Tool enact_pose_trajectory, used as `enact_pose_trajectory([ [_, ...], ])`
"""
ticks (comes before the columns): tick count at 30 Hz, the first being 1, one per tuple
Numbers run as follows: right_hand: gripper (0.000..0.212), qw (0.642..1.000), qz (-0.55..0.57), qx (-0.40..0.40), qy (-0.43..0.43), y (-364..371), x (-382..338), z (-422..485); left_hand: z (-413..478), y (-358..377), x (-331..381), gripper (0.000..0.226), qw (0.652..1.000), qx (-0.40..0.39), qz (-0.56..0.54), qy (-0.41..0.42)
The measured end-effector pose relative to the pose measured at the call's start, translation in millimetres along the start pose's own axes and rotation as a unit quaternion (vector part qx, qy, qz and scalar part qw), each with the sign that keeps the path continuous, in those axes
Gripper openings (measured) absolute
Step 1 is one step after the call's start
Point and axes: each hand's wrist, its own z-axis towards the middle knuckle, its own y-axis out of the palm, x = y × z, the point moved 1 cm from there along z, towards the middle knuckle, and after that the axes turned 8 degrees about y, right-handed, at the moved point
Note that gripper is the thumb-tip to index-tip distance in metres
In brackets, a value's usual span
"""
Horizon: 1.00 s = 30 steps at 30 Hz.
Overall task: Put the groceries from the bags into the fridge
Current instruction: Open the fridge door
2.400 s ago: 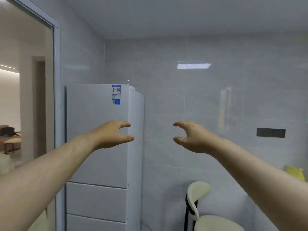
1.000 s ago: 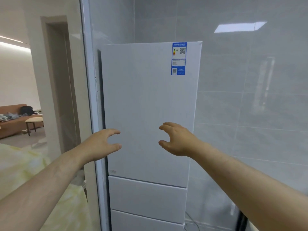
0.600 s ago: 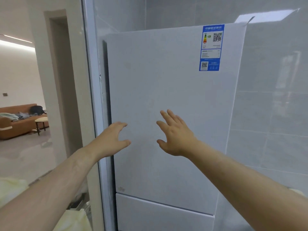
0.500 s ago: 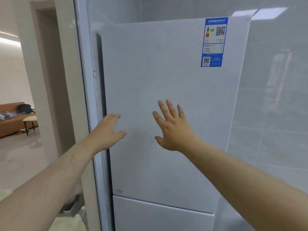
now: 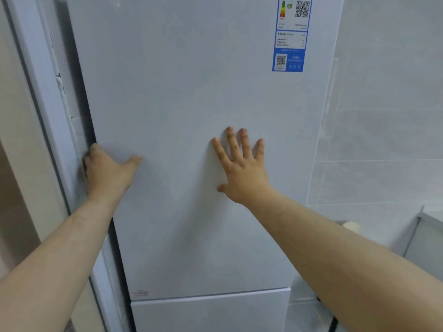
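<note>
A tall white fridge fills the view, its upper door closed, with a blue energy label at the top right. My left hand is at the door's left edge, fingers curled round that edge and thumb lying on the door front. My right hand lies flat on the door front with fingers spread and straight. A lower drawer front shows beneath the door. No bags or groceries are in view.
A white door frame stands tight against the fridge's left side. Grey tiled wall runs to the right. A pale counter edge shows at the far right.
I have come closer to the fridge. My left hand reached the door's left edge and curled round it. My right hand opened and went flat onto the door front.
</note>
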Motion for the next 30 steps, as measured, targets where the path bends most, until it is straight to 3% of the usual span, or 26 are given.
enact_pose_trajectory([
  [5,0.118,1.0,-0.002,0.003,-0.002,6,4,-2,7,6,-9,0.087,0.992,-0.036,-0.113,-0.035],
  [9,0.117,1.0,-0.006,-0.002,-0.008,4,2,-1,20,2,-19,0.095,0.986,-0.073,-0.138,-0.065],
  [12,0.115,1.0,-0.005,-0.009,-0.006,2,3,-1,33,2,-37,0.11,0.983,-0.103,-0.137,-0.067],
  [17,0.112,0.999,0.008,-0.034,-0.007,-5,0,-2,32,-4,-37,0.112,0.983,-0.111,-0.133,-0.062],
  [22,0.109,0.999,0.015,-0.044,-0.02,-15,7,-13,11,-20,-20,0.094,0.988,-0.104,-0.104,-0.047],
  [27,0.107,0.995,0.057,-0.083,-0.012,-33,7,-28,-16,-41,-7,0.103,0.992,-0.081,-0.071,-0.062],
  [30,0.1,0.989,0.1,-0.112,-0.002,-48,10,-42,-41,-57,5,0.09,0.993,-0.072,-0.08,-0.055],
])
